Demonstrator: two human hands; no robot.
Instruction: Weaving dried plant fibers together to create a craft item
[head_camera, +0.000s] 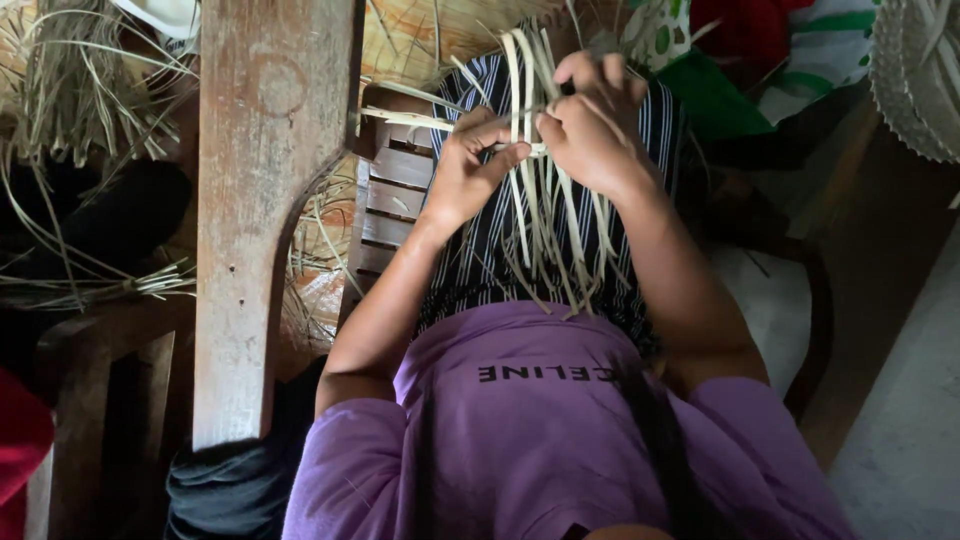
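Observation:
A bunch of pale, flat straw strips (541, 215) hangs over my lap, which is covered by dark striped cloth (470, 255). My left hand (468, 172) pinches a crosswise strip near the top of the bunch. My right hand (592, 125) is closed around several upright strips just beside it. The two hands almost touch. The loose strip ends fan out downward toward my purple shirt (520, 440).
A tall wooden plank (262, 200) stands upright at the left. Loose straw (80, 110) lies in heaps behind it. A slatted wooden seat (392, 200) shows beside my left arm. A woven pale hat rim (920, 80) sits at the top right, above a grey floor (900, 420).

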